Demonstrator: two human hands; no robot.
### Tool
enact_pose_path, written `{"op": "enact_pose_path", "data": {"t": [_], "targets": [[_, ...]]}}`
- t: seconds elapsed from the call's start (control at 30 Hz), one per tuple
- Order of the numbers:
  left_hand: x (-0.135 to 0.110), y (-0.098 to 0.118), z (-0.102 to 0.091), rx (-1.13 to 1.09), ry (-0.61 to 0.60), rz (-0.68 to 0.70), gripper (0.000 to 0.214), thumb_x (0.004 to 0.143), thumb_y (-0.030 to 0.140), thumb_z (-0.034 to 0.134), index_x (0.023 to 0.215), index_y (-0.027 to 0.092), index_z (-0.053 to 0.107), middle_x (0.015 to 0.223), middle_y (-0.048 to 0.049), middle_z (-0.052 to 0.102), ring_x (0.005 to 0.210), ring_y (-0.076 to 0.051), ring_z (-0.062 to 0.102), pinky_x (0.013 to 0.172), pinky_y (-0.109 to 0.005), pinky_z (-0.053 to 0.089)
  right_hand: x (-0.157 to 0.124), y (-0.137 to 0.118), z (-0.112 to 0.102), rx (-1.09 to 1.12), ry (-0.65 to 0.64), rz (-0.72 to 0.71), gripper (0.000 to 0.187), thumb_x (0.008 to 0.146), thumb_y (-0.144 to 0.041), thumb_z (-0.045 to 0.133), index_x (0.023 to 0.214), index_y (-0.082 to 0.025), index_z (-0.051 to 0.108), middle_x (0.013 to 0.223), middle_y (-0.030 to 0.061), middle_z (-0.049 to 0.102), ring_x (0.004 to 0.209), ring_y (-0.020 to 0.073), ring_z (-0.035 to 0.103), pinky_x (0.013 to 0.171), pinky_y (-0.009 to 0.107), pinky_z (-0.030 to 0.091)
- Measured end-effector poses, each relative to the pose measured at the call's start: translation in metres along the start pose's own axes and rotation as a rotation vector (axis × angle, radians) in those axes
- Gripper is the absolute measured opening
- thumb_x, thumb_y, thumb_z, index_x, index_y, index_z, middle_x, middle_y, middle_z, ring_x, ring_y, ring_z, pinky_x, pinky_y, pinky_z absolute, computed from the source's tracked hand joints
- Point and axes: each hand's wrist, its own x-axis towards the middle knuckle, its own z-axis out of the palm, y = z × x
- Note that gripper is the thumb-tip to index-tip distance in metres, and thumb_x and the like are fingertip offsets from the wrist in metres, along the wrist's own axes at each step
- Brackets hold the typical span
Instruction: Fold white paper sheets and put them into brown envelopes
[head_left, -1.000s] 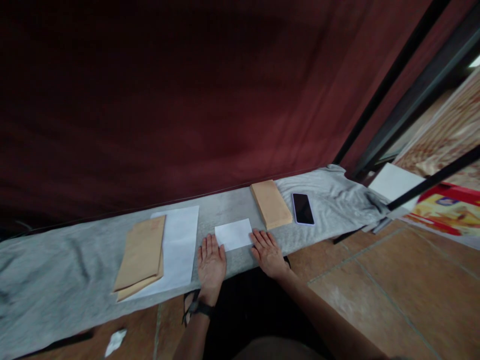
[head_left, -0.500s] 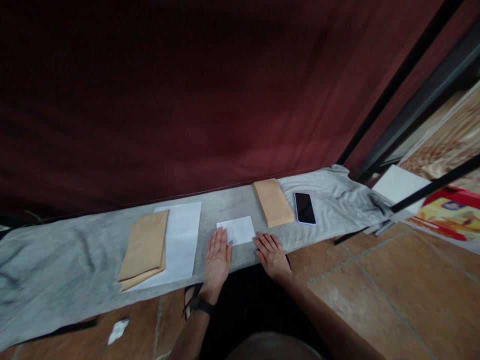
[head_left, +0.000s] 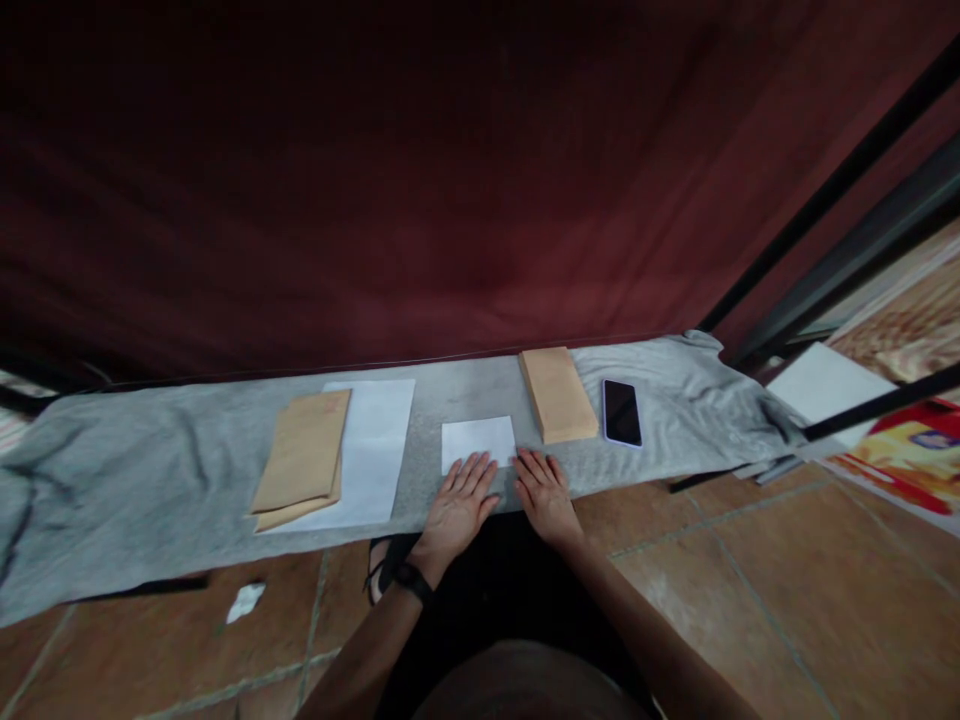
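Observation:
A small white sheet of paper (head_left: 478, 440), perhaps folded, lies flat on the grey cloth in front of me. My left hand (head_left: 459, 505) rests open with its fingertips on the paper's near edge. Flat and open too, my right hand (head_left: 545, 492) lies at the paper's near right corner, fingers slightly spread. To the right is a stack of brown envelopes (head_left: 561, 397). Over on the left, more brown envelopes (head_left: 304, 450) overlap larger white sheets (head_left: 379, 440).
A phone (head_left: 622, 413) with a dark screen lies right of the envelope stack. The grey cloth (head_left: 165, 470) covers a narrow bench. A dark red curtain (head_left: 375, 200) hangs behind it. On the tiled floor is a white scrap (head_left: 246, 601); a red and yellow box (head_left: 911, 455) stands at right.
My left hand has slid right along the near edge of the small paper, closer to my right hand. The right hand stays at the corner. The view has shifted slightly.

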Motion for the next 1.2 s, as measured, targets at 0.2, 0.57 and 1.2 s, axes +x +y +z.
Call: {"op": "enact_pose_path", "data": {"t": [0.2, 0.57, 1.2], "targets": [[-0.001, 0.000, 0.002, -0.012, 0.058, 0.017, 0.053, 0.099, 0.040, 0.045, 0.149, 0.023, 0.043, 0.159, -0.0053, 0.039, 0.149, -0.022, 0.032, 0.124, -0.047, 0.028, 0.013, -0.010, 0.001, 0.076, -0.039, -0.076, 0.043, 0.104, -0.028, 0.040, 0.145, -0.019, 0.052, 0.149, 0.0087, 0.051, 0.139, 0.0249, 0.046, 0.120, 0.049, 0.026], [-0.005, -0.002, 0.006, 0.000, 0.091, 0.009, 0.054, 0.099, 0.038, 0.047, 0.149, 0.018, 0.043, 0.157, -0.0113, 0.040, 0.147, -0.025, 0.035, 0.121, -0.048, 0.031, 0.014, -0.009, 0.000, 0.058, 0.013, -0.013, 0.045, 0.104, -0.026, 0.042, 0.148, -0.018, 0.047, 0.149, 0.0097, 0.052, 0.138, 0.0249, 0.047, 0.118, 0.047, 0.032], [-0.021, -0.007, 0.015, -0.025, 0.189, -0.074, 0.057, 0.098, 0.041, 0.048, 0.148, 0.014, 0.044, 0.155, -0.0165, 0.043, 0.146, -0.028, 0.036, 0.119, -0.048, 0.035, 0.066, -0.004, 0.009, 0.070, -0.001, 0.014, 0.039, 0.099, -0.023, 0.046, 0.134, -0.013, 0.061, 0.145, 0.0128, 0.056, 0.137, 0.0253, 0.048, 0.115, 0.044, 0.038]]}}
